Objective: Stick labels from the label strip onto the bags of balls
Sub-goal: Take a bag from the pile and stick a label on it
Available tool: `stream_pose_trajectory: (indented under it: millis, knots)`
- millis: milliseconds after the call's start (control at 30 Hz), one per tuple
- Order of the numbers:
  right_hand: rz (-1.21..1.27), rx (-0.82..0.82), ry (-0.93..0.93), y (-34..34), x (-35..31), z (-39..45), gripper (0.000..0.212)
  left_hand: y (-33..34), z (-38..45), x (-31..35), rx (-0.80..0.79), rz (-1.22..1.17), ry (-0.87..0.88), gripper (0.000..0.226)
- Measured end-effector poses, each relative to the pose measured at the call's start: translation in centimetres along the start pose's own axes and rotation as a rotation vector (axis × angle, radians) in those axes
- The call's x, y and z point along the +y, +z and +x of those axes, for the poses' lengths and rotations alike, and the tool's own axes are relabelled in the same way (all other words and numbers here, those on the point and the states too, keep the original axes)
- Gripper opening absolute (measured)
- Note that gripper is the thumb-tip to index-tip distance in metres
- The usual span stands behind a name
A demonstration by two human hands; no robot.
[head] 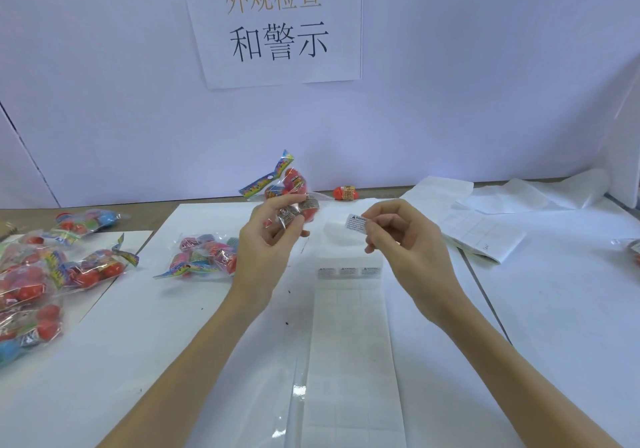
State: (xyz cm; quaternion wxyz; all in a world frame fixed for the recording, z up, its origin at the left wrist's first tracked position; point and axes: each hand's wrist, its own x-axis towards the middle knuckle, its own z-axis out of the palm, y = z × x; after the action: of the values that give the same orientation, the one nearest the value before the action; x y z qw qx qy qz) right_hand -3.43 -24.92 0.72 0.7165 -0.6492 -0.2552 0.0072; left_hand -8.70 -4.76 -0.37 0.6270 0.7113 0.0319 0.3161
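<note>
We see one clear bag of balls (292, 193) raised above the table, tilted, its colourful header card pointing up and left, red balls showing through the film. A single white warning label (357, 221) hangs in the air just right of it, apart from the bag. The label strip (349, 343) lies flat, running toward us, with three printed labels left in a row at its far end.
</note>
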Motion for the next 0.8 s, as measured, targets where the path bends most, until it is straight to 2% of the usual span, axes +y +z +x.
stream_pose_trajectory:
  millis: [133, 300, 367, 467, 700, 800]
  knots:
    - [0.037, -0.015, -0.092, -0.2, -0.6, 0.0, 0.013, 0.8, -1.1, 0.9, -0.194, -0.052, 0.086, 0.040]
    - [-0.148, -0.074, -0.196, -0.3, -0.1, 0.0, 0.036, 1.0, -1.6, 0.8, -0.368, -0.008, 0.039, 0.056]
    - [-0.219, -0.088, -0.204, -0.5, 0.2, 0.0, 0.041, 0.9, -1.6, 0.7, -0.411, -0.082, 0.030, 0.053]
    - [-0.222, -0.089, -0.191, -0.4, 0.4, -0.1, 0.043, 0.9, -1.5, 0.6, -0.396, -0.131, 0.007, 0.040]
    - [-0.226, -0.079, -0.159, -0.4, 0.6, 0.0, 0.050, 1.0, -1.4, 0.2, -0.373, -0.149, -0.026, 0.037]
    - [-0.230, -0.088, -0.149, -0.4, 0.7, -0.1, 0.050, 1.1, -1.5, 0.4, -0.350, -0.171, -0.040, 0.028]
